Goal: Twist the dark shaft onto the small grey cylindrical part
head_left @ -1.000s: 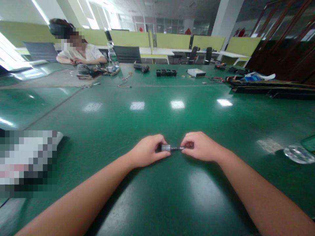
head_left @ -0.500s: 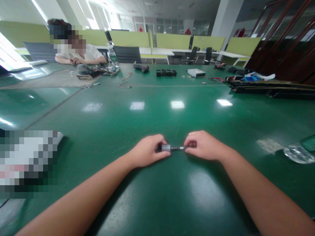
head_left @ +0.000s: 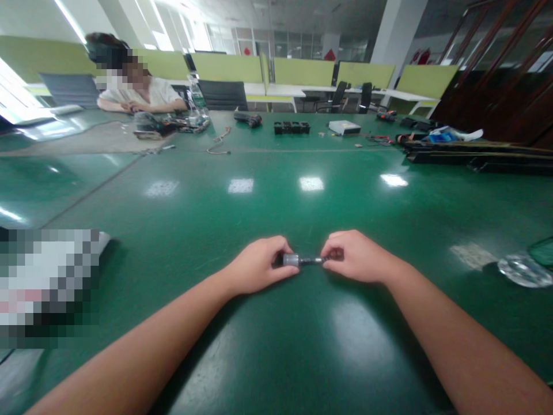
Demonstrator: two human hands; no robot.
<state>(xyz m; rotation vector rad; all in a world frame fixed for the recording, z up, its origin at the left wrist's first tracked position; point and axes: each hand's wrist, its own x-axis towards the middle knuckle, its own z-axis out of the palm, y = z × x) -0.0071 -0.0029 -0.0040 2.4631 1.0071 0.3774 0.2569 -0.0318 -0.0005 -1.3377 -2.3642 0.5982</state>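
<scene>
A small grey metallic cylinder (head_left: 291, 260) with a thin dark rod (head_left: 310, 261) lies level at the middle of the view, just above or on the green table (head_left: 276, 213). My left hand (head_left: 257, 266) grips the cylinder between thumb and fingers, its left end hidden in the hand. Pinched in the fingertips of my right hand (head_left: 356, 256) is the right end of the rod. A small dark part shows between those fingers, too small to make out.
A pixelated pale box (head_left: 47, 276) sits at left, a clear plastic bottle (head_left: 525, 271) at right. Farther back are a black block (head_left: 292, 127), a silver box (head_left: 344, 127), a power tool (head_left: 247, 119) and black strips (head_left: 475, 154). A person (head_left: 138, 92) sits across the table.
My right hand has shifted very slightly left toward my left hand, along the rod. The left hand and cylinder look nearly unmoved. The person across has turned the head a little.
</scene>
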